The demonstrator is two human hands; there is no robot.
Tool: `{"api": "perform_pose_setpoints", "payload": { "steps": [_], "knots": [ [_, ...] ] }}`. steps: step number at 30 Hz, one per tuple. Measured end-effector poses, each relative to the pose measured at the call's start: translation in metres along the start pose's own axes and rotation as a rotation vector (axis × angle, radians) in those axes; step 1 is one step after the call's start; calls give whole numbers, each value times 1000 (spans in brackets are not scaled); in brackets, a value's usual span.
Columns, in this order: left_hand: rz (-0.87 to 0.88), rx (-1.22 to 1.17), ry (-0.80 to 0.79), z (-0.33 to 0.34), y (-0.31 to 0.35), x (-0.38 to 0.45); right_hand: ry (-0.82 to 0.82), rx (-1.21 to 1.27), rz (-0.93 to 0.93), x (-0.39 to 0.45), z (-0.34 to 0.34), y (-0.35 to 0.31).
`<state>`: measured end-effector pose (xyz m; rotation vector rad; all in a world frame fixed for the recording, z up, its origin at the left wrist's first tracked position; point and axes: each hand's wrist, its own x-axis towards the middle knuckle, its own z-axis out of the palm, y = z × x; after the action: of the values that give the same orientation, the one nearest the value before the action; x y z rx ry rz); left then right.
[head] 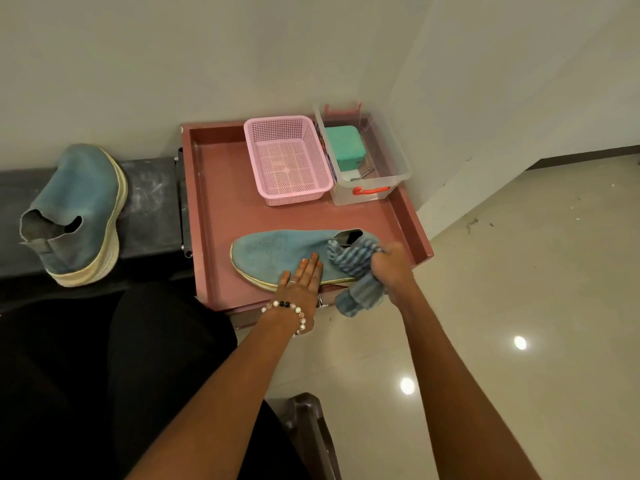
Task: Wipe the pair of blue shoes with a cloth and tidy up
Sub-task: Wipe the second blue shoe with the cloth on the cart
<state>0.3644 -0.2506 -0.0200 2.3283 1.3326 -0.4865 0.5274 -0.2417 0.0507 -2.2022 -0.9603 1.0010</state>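
The blue shoe (277, 251) lies crosswise in the tray (221, 216), toe pointing left, under the flat left hand (301, 282), while the right hand (391, 271) grips the cloth (353, 268) at its heel.

Pink tray (221, 216) sits against the wall, butted up to a dark counter (149, 209) on its left. Directly on the tray floor: pink mesh basket (287, 161) at the back, clear plastic box (363, 161) touching the basket's right side, one blue shoe (273, 251) lying along the front edge, toe pointing left. Second blue shoe (79, 213) stands on the counter, well apart from the tray, toe toward the wall. Glossy beige tiled floor (519, 289) to the right.
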Motion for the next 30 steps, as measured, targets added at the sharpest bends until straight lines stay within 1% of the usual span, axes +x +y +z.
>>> {"api": "perform_pose_setpoints", "payload": {
  "steps": [1, 2, 3, 4, 5, 6, 9, 10, 13, 15, 17, 19, 22, 24, 26, 27, 28, 29, 30],
  "knots": [
    [-2, -1, 1, 0, 0, 0, 182, 53, 25, -2, -5, 0],
    [-2, -3, -1, 1, -1, 1, 401, 90, 10, -4, -8, 0],
    [1, -6, -3, 1, -1, 2, 591, 137, -63, -7, -10, -1],
    [2, -9, -3, 1, -2, 2, 705, 161, -162, -9, -9, -2],
    [4, -8, 4, 1, -2, 2, 727, 118, -252, -9, -7, -1],
    [5, -7, 7, 1, -2, 1, 651, -13, -307, -7, -2, 3],
    [9, -25, -1, 1, -2, 2, 180, -585, -396, 3, 22, 37],
    [10, -31, -1, 1, -2, 2, 103, -735, -401, 5, 27, 46],
    [-1, -36, 1, 1, -2, 3, 47, -1114, -350, 4, 41, 45],
    [0, -36, -6, 1, -2, 2, 41, -1233, -293, 0, 49, 29],
    [-3, -29, -3, 1, -2, 3, -6, -1274, -277, -1, 57, 12],
    [-6, -28, -6, 0, -2, 3, -81, -1248, -266, -2, 64, 1],
    [-12, -15, -5, 2, 0, 4, -101, -1065, -303, -3, 56, -8],
    [-5, -22, -6, 3, -1, 3, -124, -824, -319, -2, 41, -9],
    [4, -20, -2, 3, -1, 4, -191, -531, -228, 2, 21, -8],
    [8, -11, -1, 4, -2, 4, -182, -394, -167, 3, 12, -6],
    [11, 0, 0, 4, -2, 4, -112, -293, -102, 3, 5, -5],
    [10, 5, 3, 5, -2, 4, 15, -222, -53, 2, -1, -3],
    [6, 3, 5, 5, -3, 4, 199, -169, -21, 0, -4, -1]
  ]
}}
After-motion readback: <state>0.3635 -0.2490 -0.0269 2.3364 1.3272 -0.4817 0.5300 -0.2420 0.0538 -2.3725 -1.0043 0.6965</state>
